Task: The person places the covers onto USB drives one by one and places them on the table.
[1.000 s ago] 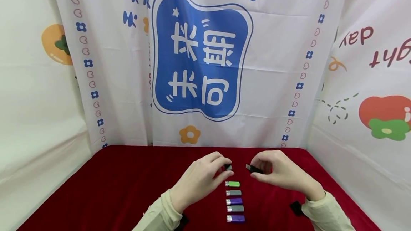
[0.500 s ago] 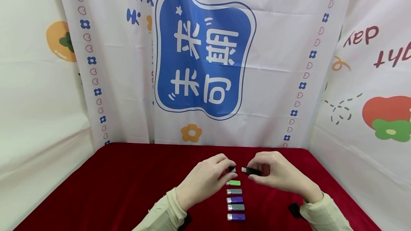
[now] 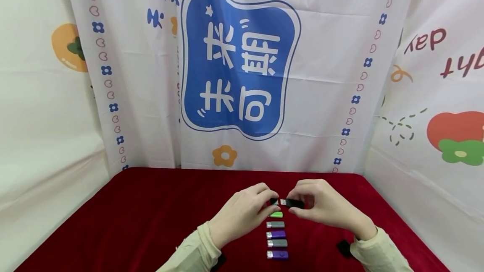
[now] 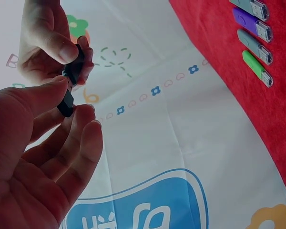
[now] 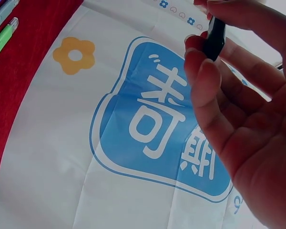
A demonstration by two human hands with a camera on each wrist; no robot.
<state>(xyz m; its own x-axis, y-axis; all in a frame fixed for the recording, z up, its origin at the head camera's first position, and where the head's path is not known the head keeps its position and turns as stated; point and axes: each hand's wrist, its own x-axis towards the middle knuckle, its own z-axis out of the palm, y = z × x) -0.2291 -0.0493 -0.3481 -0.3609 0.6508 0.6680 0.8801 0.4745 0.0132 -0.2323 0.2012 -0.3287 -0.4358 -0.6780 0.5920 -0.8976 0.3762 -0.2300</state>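
Observation:
My right hand (image 3: 321, 202) pinches a black USB stick (image 3: 295, 203), its metal plug pointing left. My left hand (image 3: 243, 209) pinches a small dark piece (image 3: 274, 201) with a pale end facing that plug; its kind is not clear. In the head view a narrow gap shows between plug and piece. In the left wrist view the black stick (image 4: 75, 66) and the dark piece (image 4: 66, 104) line up, their meeting point partly behind the left thumb. The right wrist view shows the black stick (image 5: 214, 39) between thumb and fingers.
Below the hands lies a column of USB sticks on red cloth (image 3: 151, 221): a green one (image 3: 277, 214), partly covered by the left hand, then grey (image 3: 276, 224) and purple (image 3: 277, 234) ones. A dark object (image 3: 344, 247) lies near the right sleeve. Printed curtains enclose the table.
My right hand has moved left with the black USB stick, and my left hand slightly right with the dark piece. The gap between plug and piece has narrowed.

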